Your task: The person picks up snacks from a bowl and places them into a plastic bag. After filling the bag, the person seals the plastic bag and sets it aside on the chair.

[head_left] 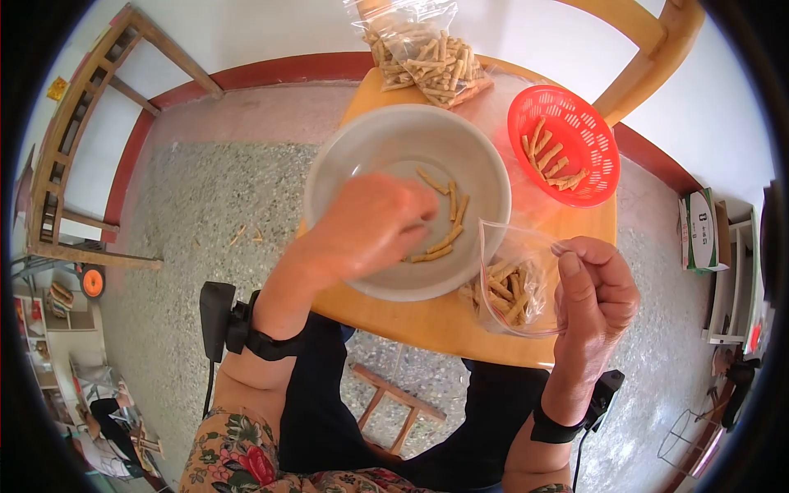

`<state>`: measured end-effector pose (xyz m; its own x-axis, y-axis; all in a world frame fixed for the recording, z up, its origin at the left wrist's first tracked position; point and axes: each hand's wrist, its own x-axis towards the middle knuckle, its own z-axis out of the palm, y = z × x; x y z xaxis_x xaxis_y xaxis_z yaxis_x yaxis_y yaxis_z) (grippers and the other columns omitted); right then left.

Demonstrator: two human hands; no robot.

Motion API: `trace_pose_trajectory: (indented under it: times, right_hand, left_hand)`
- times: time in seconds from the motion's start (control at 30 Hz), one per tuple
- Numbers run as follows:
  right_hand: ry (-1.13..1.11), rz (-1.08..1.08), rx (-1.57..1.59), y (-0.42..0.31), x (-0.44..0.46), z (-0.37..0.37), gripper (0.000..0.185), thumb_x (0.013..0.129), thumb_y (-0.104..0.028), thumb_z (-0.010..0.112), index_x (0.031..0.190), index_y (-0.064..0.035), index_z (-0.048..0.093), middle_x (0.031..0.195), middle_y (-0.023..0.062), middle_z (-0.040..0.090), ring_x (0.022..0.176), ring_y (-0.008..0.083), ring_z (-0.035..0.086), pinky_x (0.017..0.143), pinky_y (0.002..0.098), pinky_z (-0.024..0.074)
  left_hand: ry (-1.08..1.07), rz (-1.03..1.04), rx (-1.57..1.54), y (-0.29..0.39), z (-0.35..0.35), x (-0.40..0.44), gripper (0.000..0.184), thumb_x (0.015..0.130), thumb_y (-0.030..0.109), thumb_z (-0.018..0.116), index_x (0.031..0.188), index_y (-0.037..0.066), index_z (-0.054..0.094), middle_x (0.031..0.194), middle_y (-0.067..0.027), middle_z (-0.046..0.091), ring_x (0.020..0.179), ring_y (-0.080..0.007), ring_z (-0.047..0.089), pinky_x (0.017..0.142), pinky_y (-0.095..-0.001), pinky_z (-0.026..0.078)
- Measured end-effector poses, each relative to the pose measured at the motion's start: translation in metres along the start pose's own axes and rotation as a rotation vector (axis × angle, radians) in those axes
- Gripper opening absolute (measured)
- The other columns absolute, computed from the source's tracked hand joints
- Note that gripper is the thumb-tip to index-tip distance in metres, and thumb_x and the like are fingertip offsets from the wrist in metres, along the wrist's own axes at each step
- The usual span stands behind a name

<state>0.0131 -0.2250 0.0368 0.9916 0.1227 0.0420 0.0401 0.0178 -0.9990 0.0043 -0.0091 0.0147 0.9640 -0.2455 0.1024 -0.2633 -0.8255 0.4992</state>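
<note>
My left hand (366, 223) is over the grey basin (386, 135), its fingers bent and smeared by motion, so whether they hold anything is unclear. Several thin tan root-like sticks (457, 222) lie along the basin's right side, close to my fingertips. My right hand (598, 287) pinches the upper edge of a clear zip bag (538, 255) between thumb and fingers. The bag's mouth gapes toward the basin, and short pieces of the same sticks (508, 292) fill its bottom, resting at the chair seat's front edge.
The wooden chair seat (394, 323) carries everything. A red plastic basket (604, 148) with several sticks stands at the right rear. Filled clear bags (440, 66) lie at the back, near the chair's backrest (649, 70). Bits of stick (238, 236) are on the speckled floor.
</note>
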Motion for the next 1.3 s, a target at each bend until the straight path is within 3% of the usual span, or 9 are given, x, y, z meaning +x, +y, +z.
trace_pose_trajectory:
  times: [0.2, 0.73, 0.83, 0.93, 1.03, 1.1, 1.13, 1.2, 1.3]
  right_hand:
    - [-0.006, -0.016, 0.009, 0.002, 0.000, -0.002, 0.007, 0.079, 0.001, 0.056, 0.086, 0.0025, 0.057, 0.063, -0.0039, 0.053, 0.055, -0.0010, 0.041, 0.050, 0.0128, 0.0288]
    - [-0.009, -0.001, 0.023, 0.003, 0.000, -0.002, 0.008, 0.079, 0.000, 0.056, 0.087, 0.0026, 0.057, 0.066, -0.0022, 0.056, 0.057, -0.0004, 0.044, 0.052, 0.0125, 0.0317]
    - [-0.018, -0.009, 0.011, 0.004, 0.001, -0.002, 0.008, 0.079, 0.000, 0.056, 0.087, 0.0023, 0.058, 0.066, -0.0025, 0.055, 0.057, -0.0008, 0.043, 0.051, 0.0123, 0.0310]
    - [0.007, 0.005, 0.023, 0.004, 0.001, 0.001, 0.008, 0.079, 0.000, 0.056, 0.087, 0.0023, 0.058, 0.066, -0.0024, 0.055, 0.057, -0.0011, 0.043, 0.051, 0.0122, 0.0307]
    - [-0.036, 0.004, 0.022, 0.004, 0.001, -0.003, 0.008, 0.079, 0.000, 0.056, 0.087, 0.0026, 0.058, 0.067, -0.0018, 0.056, 0.057, -0.0007, 0.044, 0.051, 0.0123, 0.0318]
    - [-0.030, 0.005, 0.025, 0.004, 0.002, -0.002, 0.008, 0.079, 0.000, 0.056, 0.087, 0.0028, 0.058, 0.067, -0.0017, 0.056, 0.058, -0.0004, 0.045, 0.052, 0.0123, 0.0323]
    - [-0.025, 0.009, 0.026, 0.004, 0.002, -0.001, 0.008, 0.079, 0.000, 0.056, 0.087, 0.0030, 0.057, 0.067, -0.0016, 0.057, 0.058, -0.0002, 0.045, 0.052, 0.0124, 0.0328]
    - [-0.028, 0.002, 0.030, 0.004, 0.002, 0.000, 0.008, 0.079, 0.000, 0.056, 0.087, 0.0031, 0.057, 0.067, -0.0015, 0.057, 0.059, 0.0000, 0.046, 0.052, 0.0125, 0.0333]
    - [-0.036, 0.002, 0.028, 0.004, 0.002, -0.001, 0.008, 0.079, 0.000, 0.056, 0.086, 0.0033, 0.057, 0.067, -0.0013, 0.057, 0.059, 0.0001, 0.046, 0.053, 0.0124, 0.0340]
  left_hand:
    - [-0.264, 0.041, 0.247, 0.002, 0.015, 0.001, 0.012, 0.063, 0.011, 0.062, 0.070, 0.004, 0.054, 0.070, -0.0109, 0.054, 0.068, -0.0302, 0.054, 0.061, -0.0386, 0.043]
    - [-0.222, -0.007, 0.367, -0.001, 0.024, 0.004, 0.004, 0.061, 0.005, 0.056, 0.064, 0.002, 0.054, 0.068, -0.0127, 0.055, 0.069, -0.0311, 0.055, 0.063, -0.0384, 0.044]
    - [-0.095, 0.035, 0.308, -0.010, 0.027, 0.002, 0.007, 0.061, 0.004, 0.056, 0.066, 0.002, 0.052, 0.068, -0.0122, 0.054, 0.069, -0.0312, 0.054, 0.063, -0.0388, 0.044]
    - [-0.058, 0.012, 0.209, -0.013, 0.023, 0.002, 0.010, 0.060, 0.002, 0.055, 0.069, 0.002, 0.049, 0.071, -0.0120, 0.054, 0.069, -0.0322, 0.053, 0.063, -0.0390, 0.043]
    - [-0.017, -0.006, 0.112, -0.006, 0.010, 0.004, 0.014, 0.064, -0.002, 0.054, 0.078, 0.001, 0.052, 0.069, -0.0109, 0.053, 0.067, -0.0273, 0.054, 0.061, -0.0349, 0.043]
    - [0.013, -0.180, -0.307, 0.000, 0.002, 0.004, 0.018, 0.071, -0.004, 0.053, 0.088, 0.001, 0.054, 0.068, -0.0062, 0.052, 0.065, -0.0178, 0.054, 0.059, -0.0280, 0.044]
    - [0.016, -0.176, -0.305, 0.001, 0.002, 0.004, 0.018, 0.071, -0.004, 0.053, 0.088, 0.001, 0.054, 0.068, -0.0062, 0.052, 0.065, -0.0178, 0.054, 0.059, -0.0280, 0.044]
    - [0.154, -0.120, -0.735, 0.003, 0.001, 0.004, 0.018, 0.077, -0.003, 0.052, 0.095, -0.001, 0.054, 0.069, -0.0033, 0.053, 0.064, -0.0113, 0.052, 0.060, -0.0241, 0.045]
    - [0.082, -0.143, -1.041, 0.001, -0.002, 0.002, 0.013, 0.082, 0.002, 0.050, 0.094, -0.002, 0.053, 0.075, -0.0043, 0.057, 0.065, -0.0092, 0.053, 0.060, -0.0229, 0.045]
